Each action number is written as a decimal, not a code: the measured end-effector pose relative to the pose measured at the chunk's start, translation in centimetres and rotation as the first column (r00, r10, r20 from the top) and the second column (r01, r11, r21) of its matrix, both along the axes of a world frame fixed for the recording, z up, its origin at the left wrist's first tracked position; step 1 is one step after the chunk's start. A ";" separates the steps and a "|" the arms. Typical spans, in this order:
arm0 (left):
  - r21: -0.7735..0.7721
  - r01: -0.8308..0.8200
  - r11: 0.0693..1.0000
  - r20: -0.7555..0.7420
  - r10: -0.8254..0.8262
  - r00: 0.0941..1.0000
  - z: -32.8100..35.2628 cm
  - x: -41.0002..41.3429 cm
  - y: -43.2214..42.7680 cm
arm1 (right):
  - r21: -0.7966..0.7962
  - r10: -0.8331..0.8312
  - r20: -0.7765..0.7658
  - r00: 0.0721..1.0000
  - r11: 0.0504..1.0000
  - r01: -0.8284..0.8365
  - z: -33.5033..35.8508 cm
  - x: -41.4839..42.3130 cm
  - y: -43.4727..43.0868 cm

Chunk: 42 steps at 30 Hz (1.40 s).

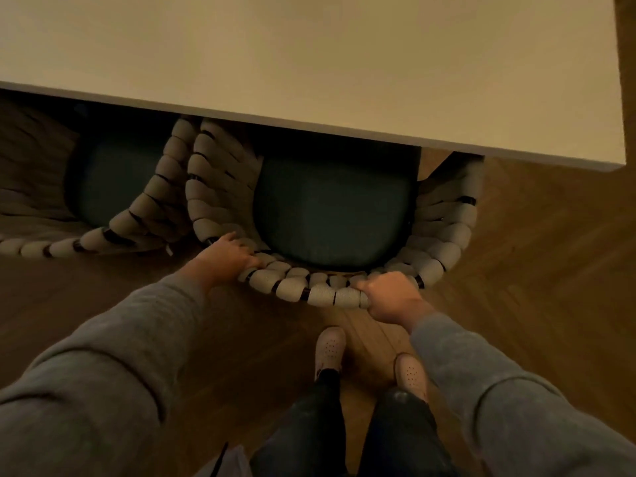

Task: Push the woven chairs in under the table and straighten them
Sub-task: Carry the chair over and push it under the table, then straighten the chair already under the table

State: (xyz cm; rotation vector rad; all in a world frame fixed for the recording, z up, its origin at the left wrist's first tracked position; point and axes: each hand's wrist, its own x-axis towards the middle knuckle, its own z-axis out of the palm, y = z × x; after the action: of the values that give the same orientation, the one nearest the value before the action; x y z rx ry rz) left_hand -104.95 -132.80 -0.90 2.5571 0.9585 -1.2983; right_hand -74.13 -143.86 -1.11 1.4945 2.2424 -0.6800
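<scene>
Our left hand (225,261) and right hand (390,294) grip the chair (323,293) by its back rim, fingers (367,287) curled over it and set apart to steer it straight. Its seat sits partly under the desk (309,63), close beside the second chair (144,208).

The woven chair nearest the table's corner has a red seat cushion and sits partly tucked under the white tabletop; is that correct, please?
Not quite: the cushion is dark teal, not red. The head view shows it on the woven chair, which does sit partly tucked under the white tabletop, as you said.
</scene>
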 end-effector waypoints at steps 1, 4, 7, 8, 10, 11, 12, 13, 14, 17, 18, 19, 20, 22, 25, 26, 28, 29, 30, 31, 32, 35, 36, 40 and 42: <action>-0.002 -0.007 1.000 -0.004 0.007 1.000 -0.1 -0.2 0.0 | 0.000 0.012 -0.004 1.000 1.000 -0.012 0.1 -0.1 0.2; -0.012 -0.051 0.999 -0.015 0.050 0.999 -0.2 -0.1 -0.2 | 0.006 0.023 -0.021 1.000 1.000 -0.023 -0.1 -0.2 0.3; -0.095 -0.146 0.985 -0.044 0.142 0.989 0.5 0.9 -0.9 | -0.035 0.045 -0.052 0.998 0.998 -0.047 -0.7 0.0 0.4; -0.144 -0.191 0.971 -0.051 0.185 0.981 1.1 1.6 -1.2 | -0.064 0.055 -0.070 0.996 0.996 -0.059 -0.9 0.2 0.4; -0.232 -0.269 0.935 -0.010 0.274 0.962 1.8 3.4 -2.1 | -0.119 0.046 -0.103 0.994 0.991 -0.058 -1.2 1.1 0.5; -0.262 -0.287 0.922 0.033 0.306 0.952 2.0 4.6 -2.6 | -0.137 0.030 -0.115 0.993 0.990 -0.046 -1.1 2.1 0.7; -0.278 -0.293 0.915 0.093 0.330 0.939 2.2 5.9 -3.0 | -0.144 0.016 -0.126 0.992 0.989 -0.035 -0.7 3.1 1.0; -0.267 -0.273 0.924 0.190 0.328 0.925 2.2 7.4 -3.3 | -0.131 -0.007 -0.149 0.989 0.991 -0.013 -0.2 4.3 1.4; -0.240 -0.250 0.938 0.283 0.314 0.906 2.0 9.3 -3.4 | -0.095 -0.048 -0.189 0.981 0.995 0.030 0.4 6.1 1.9; -0.092 -0.214 0.972 0.573 0.228 0.788 1.5 16.2 -2.6 | 0.096 -0.157 -0.308 0.938 0.976 0.194 2.1 11.9 3.8; -0.028 -0.215 0.976 0.657 0.180 0.732 1.7 19.0 -1.9 | 0.161 -0.178 -0.330 0.927 0.957 0.241 2.6 14.2 4.6; 0.028 -0.221 0.975 0.728 0.132 0.673 1.7 21.7 -1.1 | 0.228 -0.187 -0.346 0.919 0.934 0.276 3.0 16.6 5.3; 0.085 -0.218 0.972 0.780 0.071 0.622 1.9 24.7 -0.2 | 0.292 -0.193 -0.354 0.915 0.907 0.304 3.3 19.1 6.0; 0.172 -0.219 0.960 0.826 -0.019 0.563 2.8 32.2 1.3 | 0.393 -0.204 -0.354 0.913 0.853 0.344 3.9 26.0 7.0; 0.263 -0.157 0.952 0.789 -0.119 0.603 4.3 42.9 2.6 | 0.436 -0.193 -0.285 0.939 0.846 0.306 4.9 36.1 8.2; 0.300 -0.094 0.949 0.746 -0.172 0.643 4.4 46.4 2.7 | 0.426 -0.185 -0.251 0.950 0.860 0.280 5.4 39.4 8.5; 0.337 0.022 0.941 0.665 -0.255 0.702 4.1 51.9 2.9 | 0.392 -0.179 -0.172 0.969 0.889 0.234 6.0 44.6 9.0; 0.357 0.021 0.934 0.644 -0.263 0.719 4.1 55.2 2.9 | 0.363 -0.185 -0.120 0.975 0.906 0.216 6.5 47.6 9.4; 0.373 -0.020 0.928 0.643 -0.243 0.726 4.2 58.2 3.1 | 0.337 -0.194 -0.070 0.978 0.919 0.206 6.8 50.3 9.8; 0.360 -0.096 0.928 0.667 -0.184 0.722 4.4 60.6 3.3 | 0.315 -0.202 -0.027 0.979 0.928 0.200 7.0 52.4 10.3; 0.317 -0.190 0.929 0.678 -0.082 0.730 4.7 63.0 3.6 | 0.297 -0.211 0.007 0.977 0.934 0.200 7.2 54.5 11.0; 0.265 -0.395 0.880 0.638 0.147 0.756 5.0 69.0 5.9 | 0.254 -0.233 0.074 0.970 0.945 0.207 7.6 60.5 13.6; 0.259 -0.424 0.868 0.645 0.172 0.745 5.2 70.4 7.1 | 0.245 -0.225 0.090 0.970 0.949 0.197 7.6 62.1 14.6; 0.309 -0.412 0.857 0.695 0.093 0.713 5.6 73.7 14.1 | 0.236 -0.175 0.107 0.979 0.961 0.147 7.1 66.6 20.7; 0.362 -0.442 0.821 0.702 0.072 0.709 5.7 74.6 18.6 | 0.241 -0.134 0.100 0.986 0.965 0.106 6.9 68.2 24.7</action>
State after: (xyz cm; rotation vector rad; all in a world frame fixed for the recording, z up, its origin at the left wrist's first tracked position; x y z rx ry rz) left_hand -30.32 -114.17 4.81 2.7220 1.5484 0.0296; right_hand -5.91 -119.12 5.77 1.7459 2.2196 -0.3582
